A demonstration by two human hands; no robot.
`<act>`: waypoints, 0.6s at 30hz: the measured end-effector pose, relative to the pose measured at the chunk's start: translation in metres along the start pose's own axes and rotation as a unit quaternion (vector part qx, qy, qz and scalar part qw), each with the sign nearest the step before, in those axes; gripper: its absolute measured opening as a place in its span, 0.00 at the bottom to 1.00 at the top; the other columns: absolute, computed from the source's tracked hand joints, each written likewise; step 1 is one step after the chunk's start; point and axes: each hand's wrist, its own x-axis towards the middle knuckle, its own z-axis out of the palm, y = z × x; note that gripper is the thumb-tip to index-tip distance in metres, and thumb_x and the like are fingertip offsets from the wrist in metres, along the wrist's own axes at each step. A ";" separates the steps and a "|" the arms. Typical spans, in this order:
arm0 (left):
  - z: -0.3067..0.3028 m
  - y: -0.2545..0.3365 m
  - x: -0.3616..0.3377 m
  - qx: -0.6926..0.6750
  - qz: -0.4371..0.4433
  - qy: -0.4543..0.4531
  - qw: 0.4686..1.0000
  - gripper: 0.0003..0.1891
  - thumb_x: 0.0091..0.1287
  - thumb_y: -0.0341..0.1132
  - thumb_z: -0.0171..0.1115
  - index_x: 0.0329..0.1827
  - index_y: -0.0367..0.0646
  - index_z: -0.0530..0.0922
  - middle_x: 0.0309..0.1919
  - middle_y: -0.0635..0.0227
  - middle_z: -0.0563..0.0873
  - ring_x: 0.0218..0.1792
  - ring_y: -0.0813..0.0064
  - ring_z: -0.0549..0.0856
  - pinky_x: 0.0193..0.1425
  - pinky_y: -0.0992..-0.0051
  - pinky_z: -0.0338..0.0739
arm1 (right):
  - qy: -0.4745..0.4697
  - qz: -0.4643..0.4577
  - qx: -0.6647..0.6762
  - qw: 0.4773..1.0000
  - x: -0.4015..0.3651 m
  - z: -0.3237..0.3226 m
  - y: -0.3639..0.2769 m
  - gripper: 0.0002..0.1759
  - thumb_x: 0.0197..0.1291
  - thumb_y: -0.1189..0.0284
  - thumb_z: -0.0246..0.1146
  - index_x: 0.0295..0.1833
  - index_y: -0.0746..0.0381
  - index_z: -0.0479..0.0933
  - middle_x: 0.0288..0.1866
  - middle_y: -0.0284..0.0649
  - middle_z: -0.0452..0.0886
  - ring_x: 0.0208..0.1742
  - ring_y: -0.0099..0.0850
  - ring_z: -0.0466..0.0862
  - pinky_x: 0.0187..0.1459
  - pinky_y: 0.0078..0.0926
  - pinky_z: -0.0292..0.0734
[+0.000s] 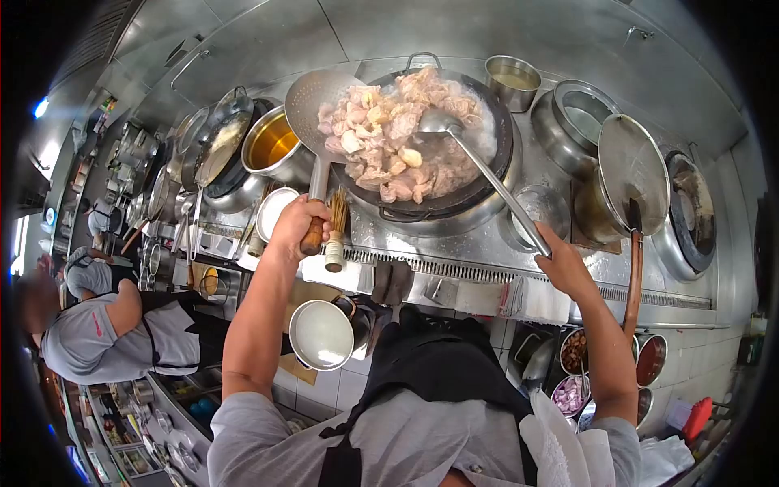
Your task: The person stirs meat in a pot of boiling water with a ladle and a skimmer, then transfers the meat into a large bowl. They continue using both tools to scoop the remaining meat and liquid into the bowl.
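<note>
The person's left hand [299,226] closed around perforated strainer [304,99], right hand [565,266] closed around ladle [441,122], meat pieces [398,166] in wok [505,154]

Own hands: two, left hand [300,225] at centre left, right hand [565,264] at centre right.
Perforated skimmers [302,101], upper centre: one.
Ladles [441,122], upper centre: one.
Woks [504,138] holding meat: one, upper centre.
Meat pieces [398,122]: many, overlapping, not countable.
Mesh strainers [637,158], upper right: one.
Pots of amber liquid [290,168]: one, upper left.
Tubs of red sauce [665,355]: one, lower right.
Co-workers [122,333]: at least two, left.
</note>
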 end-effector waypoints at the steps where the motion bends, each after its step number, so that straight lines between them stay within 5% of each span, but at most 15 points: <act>1: 0.001 -0.003 -0.002 -0.009 -0.002 -0.003 1.000 0.12 0.56 0.19 0.60 0.40 0.38 0.68 0.25 0.63 0.77 0.19 0.71 0.78 0.20 0.72 0.77 | 0.008 -0.003 0.006 1.000 -0.006 0.001 0.004 0.39 0.59 0.75 0.65 0.77 0.56 0.64 0.48 0.64 0.83 0.52 0.62 0.83 0.54 0.49 0.76; 15: 0.052 0.007 -0.035 0.046 0.024 -0.014 0.999 0.09 0.59 0.20 0.60 0.31 0.41 0.68 0.23 0.64 0.77 0.19 0.72 0.78 0.19 0.73 0.75 | 0.098 0.024 -0.098 0.990 -0.103 -0.059 0.020 0.41 0.60 0.77 0.65 0.79 0.48 0.62 0.45 0.60 0.85 0.48 0.60 0.83 0.51 0.52 0.75; 18: 0.069 0.013 -0.047 0.081 0.040 -0.015 0.996 0.11 0.58 0.21 0.61 0.39 0.41 0.68 0.24 0.64 0.78 0.20 0.73 0.79 0.19 0.73 0.75 | 0.085 0.021 -0.096 0.992 -0.102 -0.065 0.014 0.41 0.60 0.77 0.65 0.79 0.47 0.62 0.47 0.61 0.84 0.49 0.60 0.83 0.50 0.52 0.75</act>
